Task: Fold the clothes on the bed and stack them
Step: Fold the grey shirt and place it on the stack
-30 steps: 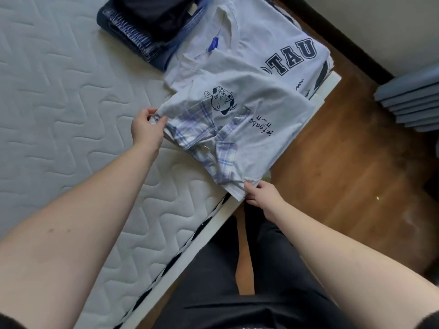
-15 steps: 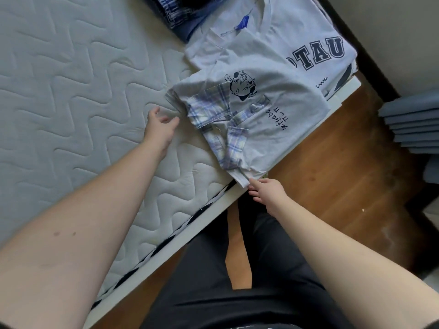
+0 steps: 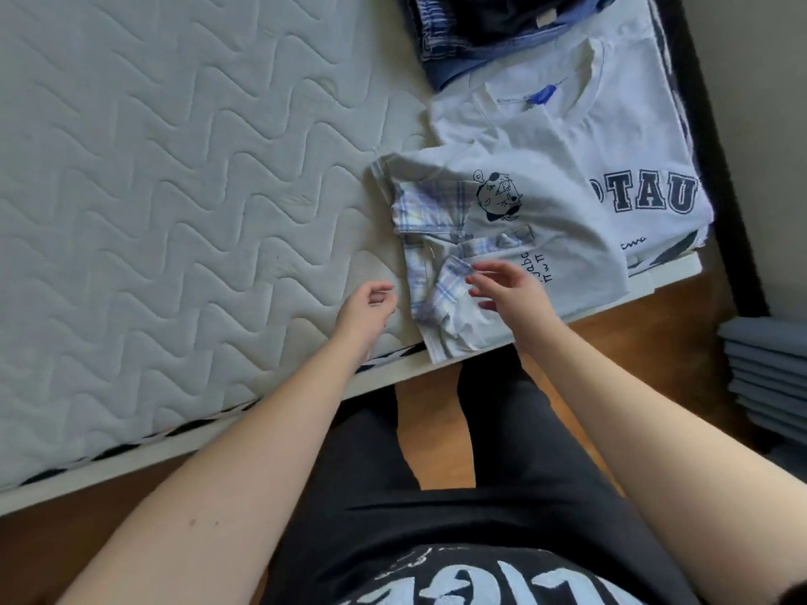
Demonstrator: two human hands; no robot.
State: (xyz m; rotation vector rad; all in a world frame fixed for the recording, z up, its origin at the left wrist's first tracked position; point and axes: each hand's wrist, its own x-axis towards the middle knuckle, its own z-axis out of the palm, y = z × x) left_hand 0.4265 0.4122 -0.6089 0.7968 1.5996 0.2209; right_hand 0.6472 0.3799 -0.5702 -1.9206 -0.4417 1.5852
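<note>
A folded white T-shirt with a cartoon head print and plaid trim (image 3: 554, 220) lies at the mattress's near right corner, partly over a folded white T-shirt with dark block letters (image 3: 620, 137). Behind them sits a folded pile of dark blue clothes (image 3: 476, 41). My left hand (image 3: 364, 310) hovers just left of the cartoon shirt, fingers loosely curled, holding nothing. My right hand (image 3: 508, 290) is above the shirt's plaid part, fingers spread and relaxed, holding nothing.
The quilted white mattress (image 3: 174, 189) stretches to the left. Its edge runs diagonally in front of my legs, with wooden floor (image 3: 681, 316) to the right. A grey stack of slabs (image 3: 768, 369) stands on the floor at the right.
Both hands have let go of the cartoon shirt, which now lies flat. My left hand drew back to its left, and my right hand rose from the hem to above the plaid part.
</note>
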